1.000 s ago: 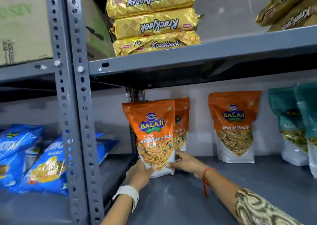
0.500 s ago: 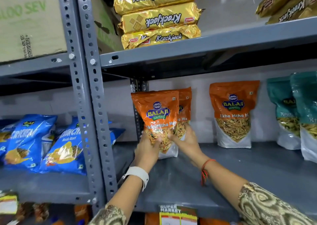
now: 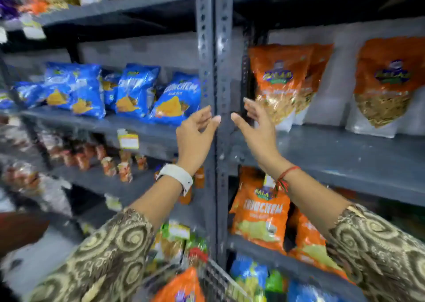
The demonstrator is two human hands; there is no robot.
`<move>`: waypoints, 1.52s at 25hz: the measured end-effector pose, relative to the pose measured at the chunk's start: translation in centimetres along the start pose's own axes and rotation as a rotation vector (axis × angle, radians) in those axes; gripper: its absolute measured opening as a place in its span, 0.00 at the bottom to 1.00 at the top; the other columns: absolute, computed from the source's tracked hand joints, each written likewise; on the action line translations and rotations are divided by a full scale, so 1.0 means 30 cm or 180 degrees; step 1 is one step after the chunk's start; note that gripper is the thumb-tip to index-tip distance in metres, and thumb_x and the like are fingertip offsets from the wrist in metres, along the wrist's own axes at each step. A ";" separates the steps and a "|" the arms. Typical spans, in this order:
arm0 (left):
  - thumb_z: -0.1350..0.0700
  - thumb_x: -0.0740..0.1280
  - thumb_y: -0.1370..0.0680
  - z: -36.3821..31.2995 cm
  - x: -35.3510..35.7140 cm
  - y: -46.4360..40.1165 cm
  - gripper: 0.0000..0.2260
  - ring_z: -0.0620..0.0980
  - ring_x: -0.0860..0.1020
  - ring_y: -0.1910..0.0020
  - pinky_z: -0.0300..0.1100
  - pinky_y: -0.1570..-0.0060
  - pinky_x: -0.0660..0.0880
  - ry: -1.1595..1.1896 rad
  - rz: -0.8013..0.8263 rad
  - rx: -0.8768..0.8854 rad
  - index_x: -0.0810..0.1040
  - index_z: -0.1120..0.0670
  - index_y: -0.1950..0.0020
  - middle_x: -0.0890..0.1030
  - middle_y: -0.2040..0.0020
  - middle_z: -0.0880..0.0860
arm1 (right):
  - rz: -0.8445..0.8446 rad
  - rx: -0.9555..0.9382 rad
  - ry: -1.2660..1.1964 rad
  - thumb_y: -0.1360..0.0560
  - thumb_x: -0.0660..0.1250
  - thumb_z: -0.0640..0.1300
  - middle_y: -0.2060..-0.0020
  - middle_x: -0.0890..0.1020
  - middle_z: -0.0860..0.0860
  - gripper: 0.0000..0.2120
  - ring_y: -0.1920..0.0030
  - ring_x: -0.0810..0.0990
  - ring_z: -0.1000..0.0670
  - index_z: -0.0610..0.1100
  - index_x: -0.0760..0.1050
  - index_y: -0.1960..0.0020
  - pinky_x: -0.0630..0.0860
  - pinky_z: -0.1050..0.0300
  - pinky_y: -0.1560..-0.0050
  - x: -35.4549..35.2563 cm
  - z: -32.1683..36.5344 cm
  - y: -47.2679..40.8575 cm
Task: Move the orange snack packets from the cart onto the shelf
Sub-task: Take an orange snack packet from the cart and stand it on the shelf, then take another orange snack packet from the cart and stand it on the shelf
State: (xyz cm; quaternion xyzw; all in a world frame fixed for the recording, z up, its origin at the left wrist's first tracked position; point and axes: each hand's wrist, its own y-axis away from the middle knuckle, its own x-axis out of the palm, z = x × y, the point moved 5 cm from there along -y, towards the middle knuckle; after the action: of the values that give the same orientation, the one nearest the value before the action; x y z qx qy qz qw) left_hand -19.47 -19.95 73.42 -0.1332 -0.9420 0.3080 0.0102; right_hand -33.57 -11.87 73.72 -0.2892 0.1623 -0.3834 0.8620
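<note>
Two orange snack packets (image 3: 281, 80) stand upright one behind the other at the left end of the grey shelf (image 3: 333, 150). A third orange packet (image 3: 386, 83) stands further right on it. My left hand (image 3: 195, 136) and my right hand (image 3: 255, 129) are both open and empty, held in front of the shelf upright, apart from the packets. At the bottom edge another orange packet (image 3: 181, 288) lies in the wire cart (image 3: 218, 281). The picture is blurred.
Two grey slotted uprights (image 3: 215, 71) divide the racks. Blue chip bags (image 3: 135, 92) fill the left shelf, small jars (image 3: 110, 161) sit below them. Orange chip bags (image 3: 262, 212) stand on the shelf under my right arm.
Both hands have let go of the front orange packet and drawn back from it, leaving it standing on the shelf. The view has swung down and left, bringing the cart into sight.
</note>
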 end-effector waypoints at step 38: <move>0.45 0.79 0.35 1.663 -0.274 1.525 0.31 0.49 0.81 0.39 0.53 0.38 0.77 0.0050 0.0567 -0.4070 0.76 0.49 0.35 0.82 0.38 0.49 | 0.3953 0.4655 0.0492 0.45 0.76 0.41 0.39 0.80 0.39 0.34 0.40 0.79 0.39 0.45 0.75 0.39 0.75 0.39 0.37 0.380 -1.487 1.386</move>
State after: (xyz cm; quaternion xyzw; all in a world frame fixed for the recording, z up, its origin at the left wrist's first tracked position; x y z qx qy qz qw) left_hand -5.41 -15.42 6.85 -0.1929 -0.9248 -0.3154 -0.0898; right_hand -24.93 -14.77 12.36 0.4833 0.0636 0.1169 0.8653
